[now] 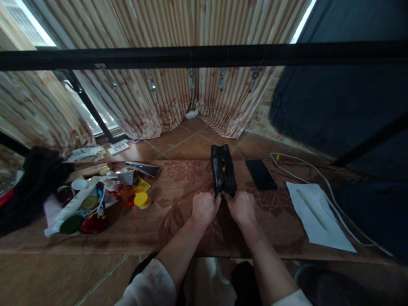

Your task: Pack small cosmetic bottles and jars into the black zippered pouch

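A small black zippered pouch (218, 170) stands on the brown patterned cloth in front of me, its top parted along the zip. Something gold-coloured shows in the slit, too small to name. My left hand (205, 207) grips the near left edge of the pouch, fingers closed. At the near right edge my right hand (242, 207) pinches it the same way. Both sets of fingertips are partly hidden against the dark fabric. Just right of the pouch lies a black smartphone (261, 174), flat on the cloth.
Left on the cloth (178, 229) is a pile of small items, including a white tube (75, 204) and a yellow-lidded jar (142, 200). White paper (314, 212) and a looping white cable (328, 187) lie right. A black bar (204, 56) crosses before the curtains (165, 97).
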A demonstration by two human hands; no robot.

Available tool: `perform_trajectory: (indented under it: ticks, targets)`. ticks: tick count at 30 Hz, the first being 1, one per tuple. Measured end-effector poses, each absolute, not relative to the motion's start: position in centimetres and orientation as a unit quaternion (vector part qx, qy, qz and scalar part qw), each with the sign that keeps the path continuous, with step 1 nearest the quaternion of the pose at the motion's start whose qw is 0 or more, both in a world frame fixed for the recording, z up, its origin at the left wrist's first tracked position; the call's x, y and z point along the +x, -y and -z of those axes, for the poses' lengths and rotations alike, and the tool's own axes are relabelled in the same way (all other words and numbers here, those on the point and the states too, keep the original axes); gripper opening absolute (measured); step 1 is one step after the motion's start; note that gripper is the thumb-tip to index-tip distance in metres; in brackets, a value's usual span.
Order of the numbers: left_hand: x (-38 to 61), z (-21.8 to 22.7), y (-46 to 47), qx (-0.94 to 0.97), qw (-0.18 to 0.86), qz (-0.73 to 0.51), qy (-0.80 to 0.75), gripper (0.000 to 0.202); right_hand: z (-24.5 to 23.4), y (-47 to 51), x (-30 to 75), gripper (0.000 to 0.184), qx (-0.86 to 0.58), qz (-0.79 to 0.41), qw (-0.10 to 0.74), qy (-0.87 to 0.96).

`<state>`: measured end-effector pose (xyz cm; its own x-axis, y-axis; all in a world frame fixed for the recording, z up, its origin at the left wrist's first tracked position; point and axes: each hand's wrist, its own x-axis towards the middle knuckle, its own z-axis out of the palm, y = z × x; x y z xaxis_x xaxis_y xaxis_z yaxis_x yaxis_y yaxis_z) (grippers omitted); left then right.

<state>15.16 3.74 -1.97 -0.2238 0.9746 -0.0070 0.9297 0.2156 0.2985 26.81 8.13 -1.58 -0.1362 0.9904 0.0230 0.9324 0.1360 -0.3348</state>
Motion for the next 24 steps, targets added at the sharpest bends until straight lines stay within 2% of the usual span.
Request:
perform_trajectory:
  ticks: [11,19,21,24]
  targets:
    - [15.9,2.4,-4.1,0.595,0.106,-0.123,-0.787,0.034,2.1,-7.4,24.8,0.031,-0.669,-0.124,0.130,0.721]
    - [13.7,1.1,-3.4,0.603,0.132,-0.099,-0.781,0.038,1.0,-8.6,28.8,0.030,-0.603,-0.212,0.158,0.753]
    - [13.3,1.2,-3.1,0.606,0.148,-0.085,-0.777,0.034,1.1,-8.7,29.9,0.032,-0.576,-0.249,0.145,0.765]
    - [13.2,1.4,-2.9,0.604,0.163,-0.066,-0.778,0.028,1.8,-8.7,30.6,0.027,-0.581,-0.251,0.110,0.767]
